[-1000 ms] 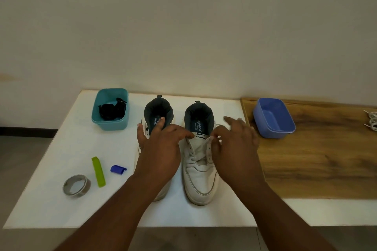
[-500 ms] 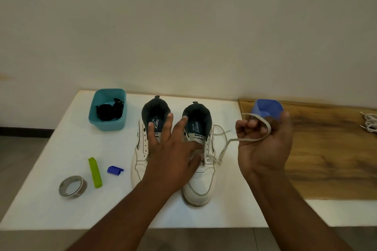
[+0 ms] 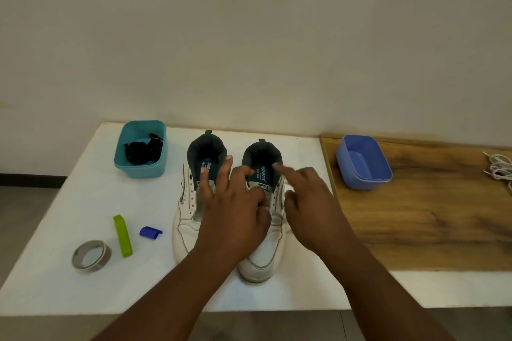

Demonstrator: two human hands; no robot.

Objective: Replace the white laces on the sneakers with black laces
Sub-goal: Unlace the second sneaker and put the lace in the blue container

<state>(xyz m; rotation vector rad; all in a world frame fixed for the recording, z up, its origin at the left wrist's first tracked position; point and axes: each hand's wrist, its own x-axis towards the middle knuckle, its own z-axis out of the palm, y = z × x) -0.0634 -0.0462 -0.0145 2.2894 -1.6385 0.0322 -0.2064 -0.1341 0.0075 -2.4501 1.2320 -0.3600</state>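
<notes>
Sneakers [image 3: 261,252] under both hands [image 3: 235,210], side by side

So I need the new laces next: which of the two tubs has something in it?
The teal tub at the table's back left, holding the black laces. The blue tub on the wooden board looks empty.

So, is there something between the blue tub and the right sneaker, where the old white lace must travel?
Nothing visible blocks that way. Between the right sneaker and the blue tub lie only bare white table and the wood board's edge. The right hand itself hovers over that side of the shoe. The tub looks empty.
</notes>
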